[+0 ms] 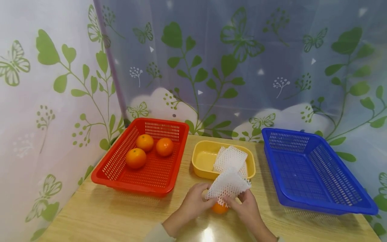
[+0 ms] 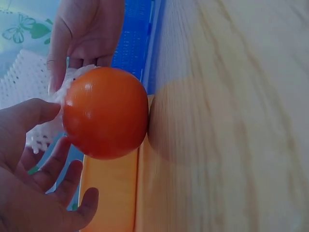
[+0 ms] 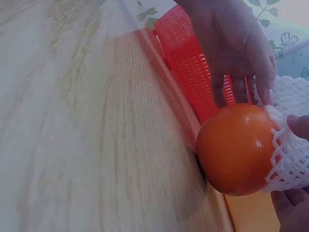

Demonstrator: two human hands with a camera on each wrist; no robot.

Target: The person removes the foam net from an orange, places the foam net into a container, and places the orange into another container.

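An orange (image 2: pixel 106 113) rests on the table with a white foam net sleeve (image 1: pixel 228 185) over its upper part. My left hand (image 1: pixel 195 201) pinches the sleeve's edge on the left side between thumb and fingers. On the right side my right hand (image 1: pixel 246 206) pinches the same sleeve, its thumb near the rim. In the right wrist view the mesh covers the orange (image 3: pixel 236 150) at one end only; the rest of its skin is bare. Behind the hands, more foam net sleeves (image 1: pixel 231 158) lie in a yellow basket (image 1: pixel 202 161).
A red basket (image 1: pixel 136 187) at the left holds three oranges (image 1: pixel 136 158). To the right stands a blue basket (image 1: pixel 302 171), with none of the fruit visible inside. A patterned curtain (image 1: pixel 205 67) hangs behind the wooden table (image 1: pixel 115 215).
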